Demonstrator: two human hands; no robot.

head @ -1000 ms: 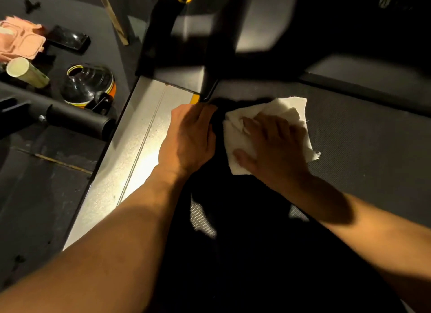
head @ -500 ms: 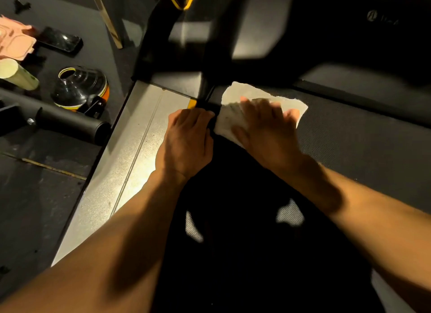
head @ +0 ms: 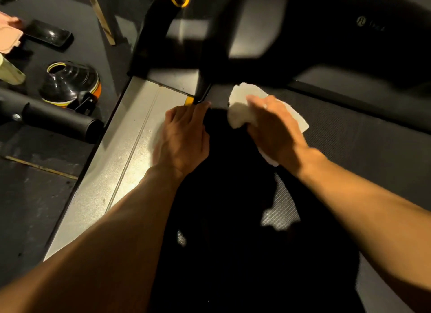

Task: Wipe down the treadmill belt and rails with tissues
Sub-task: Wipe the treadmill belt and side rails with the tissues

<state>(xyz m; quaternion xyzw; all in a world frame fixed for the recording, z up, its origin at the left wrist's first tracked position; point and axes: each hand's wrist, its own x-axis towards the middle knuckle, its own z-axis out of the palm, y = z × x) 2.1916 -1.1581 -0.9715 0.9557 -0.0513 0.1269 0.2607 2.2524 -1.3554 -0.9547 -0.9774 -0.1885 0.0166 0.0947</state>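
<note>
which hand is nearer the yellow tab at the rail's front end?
Left. The left hand lies on the silver rail, fingertips right beside the yellow tab. The right hand presses the tissue onto the belt, farther right.

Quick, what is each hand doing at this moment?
Left hand: open, flat on the rail, holding nothing.
Right hand: pressing the tissue on the belt.

Floor point(head: 58, 196) beside treadmill, dark mat.
I see a phone point(head: 47, 33), cone stack point(head: 70, 84), and black roller point(head: 60, 121) lying on it.
</note>
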